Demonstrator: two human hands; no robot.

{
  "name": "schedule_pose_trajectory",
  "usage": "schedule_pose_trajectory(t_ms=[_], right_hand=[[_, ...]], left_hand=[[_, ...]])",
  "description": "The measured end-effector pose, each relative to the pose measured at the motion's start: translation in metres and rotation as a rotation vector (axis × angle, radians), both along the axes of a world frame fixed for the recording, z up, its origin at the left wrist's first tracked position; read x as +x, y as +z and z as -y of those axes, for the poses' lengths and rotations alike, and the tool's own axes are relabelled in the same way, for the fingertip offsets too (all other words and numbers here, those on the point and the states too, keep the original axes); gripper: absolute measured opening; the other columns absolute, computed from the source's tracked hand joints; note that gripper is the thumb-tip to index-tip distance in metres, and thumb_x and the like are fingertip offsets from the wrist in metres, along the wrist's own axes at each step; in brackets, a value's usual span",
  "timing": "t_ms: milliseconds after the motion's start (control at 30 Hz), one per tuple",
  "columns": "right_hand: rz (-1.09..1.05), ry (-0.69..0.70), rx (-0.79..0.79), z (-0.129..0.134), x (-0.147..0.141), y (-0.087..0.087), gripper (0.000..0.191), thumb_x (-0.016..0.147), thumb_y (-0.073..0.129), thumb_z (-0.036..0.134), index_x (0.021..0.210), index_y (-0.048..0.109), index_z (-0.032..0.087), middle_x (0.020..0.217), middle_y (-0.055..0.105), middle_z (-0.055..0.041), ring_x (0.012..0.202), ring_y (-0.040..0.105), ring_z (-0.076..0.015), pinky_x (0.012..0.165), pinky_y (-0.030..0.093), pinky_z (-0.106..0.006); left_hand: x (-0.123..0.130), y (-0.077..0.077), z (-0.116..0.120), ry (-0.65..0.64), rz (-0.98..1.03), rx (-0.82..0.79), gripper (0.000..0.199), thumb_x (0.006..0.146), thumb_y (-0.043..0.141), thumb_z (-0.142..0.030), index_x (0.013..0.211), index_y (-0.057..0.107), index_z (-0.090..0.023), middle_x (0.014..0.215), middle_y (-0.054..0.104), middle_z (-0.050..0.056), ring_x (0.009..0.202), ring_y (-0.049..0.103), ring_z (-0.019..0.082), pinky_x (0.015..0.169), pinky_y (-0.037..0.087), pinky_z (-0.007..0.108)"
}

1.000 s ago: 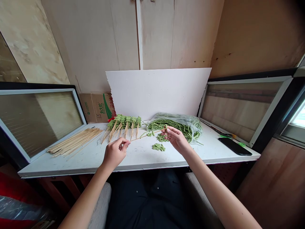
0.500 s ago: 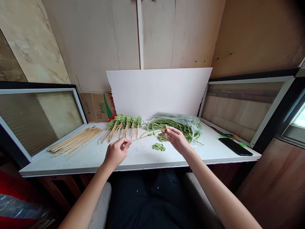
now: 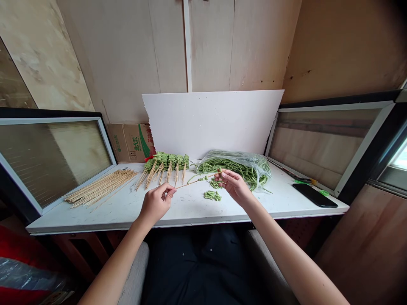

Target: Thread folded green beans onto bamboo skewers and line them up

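head view shows two bare hands above a white table (image 3: 190, 214), and between them goes one thin skewer (image 3: 190, 183), a little tilted, with its right end higher. the left hand (image 3: 155, 204) is closed, the thumb and the fingers pinching the skewer near its left end. the right hand (image 3: 234, 185) has its thumb and fingertips closed on a small bean piece (image 3: 220, 170) at the other end of the skewer; how far the point goes into the piece, i cannot tell. some green bits appear along the middle of the skewer, but whether they are on it or behind it is not clear.

near the right hand, on the table, lie a front pile of cut beans (image 3: 212, 195) and a back pile of cut beans (image 3: 215, 183). behind is a clear plastic bag (image 3: 237, 160) with long green beans in it. to the left of the bag lie the filled skewers (image 3: 169, 162), and farther left the bare skewers (image 3: 101, 186). a black phone (image 3: 314, 195) rests at the right side of the table.
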State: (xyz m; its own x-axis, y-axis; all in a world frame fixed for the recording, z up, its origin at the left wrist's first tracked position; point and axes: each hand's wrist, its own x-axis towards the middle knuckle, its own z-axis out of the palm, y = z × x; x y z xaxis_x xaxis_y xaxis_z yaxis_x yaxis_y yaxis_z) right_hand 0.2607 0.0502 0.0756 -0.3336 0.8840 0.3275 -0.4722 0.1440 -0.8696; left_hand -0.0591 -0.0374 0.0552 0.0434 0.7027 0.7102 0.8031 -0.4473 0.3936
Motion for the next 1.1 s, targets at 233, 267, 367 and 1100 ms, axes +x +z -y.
schedule_pose_trajectory(t_ms=[233, 267, 367, 1100], right_hand=[[0.023, 0.053, 0.006, 0.003, -0.009, -0.007, 0.027, 0.082, 0.09, 0.042, 0.101, 0.081, 0.024, 0.104, 0.078, -0.0061, 0.093, 0.069, -0.0198, 0.074, 0.053, -0.03], [0.03, 0.062, 0.004, 0.004, -0.012, -0.009, 0.027, 0.082, 0.09, 0.042, 0.1, 0.081, 0.024, 0.103, 0.077, -0.0061, 0.093, 0.069, -0.0197, 0.074, 0.052, -0.03], [0.047, 0.083, -0.006, 0.007, -0.017, -0.013, 0.026, 0.082, 0.09, 0.042, 0.098, 0.081, 0.023, 0.098, 0.076, -0.0058, 0.091, 0.068, -0.0195, 0.073, 0.052, -0.029], [0.012, 0.039, -0.012, 0.005, -0.01, -0.005, 0.03, 0.081, 0.091, 0.043, 0.102, 0.08, 0.024, 0.106, 0.083, -0.0087, 0.111, 0.075, -0.0264, 0.075, 0.054, -0.029]], left_hand=[[0.002, -0.003, -0.001, -0.011, -0.013, -0.052, 0.022, 0.103, 0.058, -0.038, 0.09, 0.068, -0.023, 0.076, 0.074, 0.0, 0.063, 0.062, 0.015, 0.065, 0.045, 0.027], [0.003, -0.004, -0.001, -0.014, -0.022, -0.063, 0.022, 0.103, 0.058, -0.038, 0.091, 0.068, -0.024, 0.075, 0.074, 0.0, 0.063, 0.062, 0.015, 0.065, 0.045, 0.027], [0.006, -0.005, -0.001, -0.026, -0.049, -0.091, 0.022, 0.103, 0.058, -0.038, 0.089, 0.067, -0.024, 0.073, 0.072, 0.0, 0.062, 0.061, 0.015, 0.065, 0.044, 0.026], [-0.004, -0.003, -0.003, 0.063, -0.038, -0.021, 0.022, 0.101, 0.06, -0.036, 0.087, 0.072, -0.024, 0.074, 0.075, 0.0, 0.06, 0.06, 0.015, 0.065, 0.044, 0.026]])
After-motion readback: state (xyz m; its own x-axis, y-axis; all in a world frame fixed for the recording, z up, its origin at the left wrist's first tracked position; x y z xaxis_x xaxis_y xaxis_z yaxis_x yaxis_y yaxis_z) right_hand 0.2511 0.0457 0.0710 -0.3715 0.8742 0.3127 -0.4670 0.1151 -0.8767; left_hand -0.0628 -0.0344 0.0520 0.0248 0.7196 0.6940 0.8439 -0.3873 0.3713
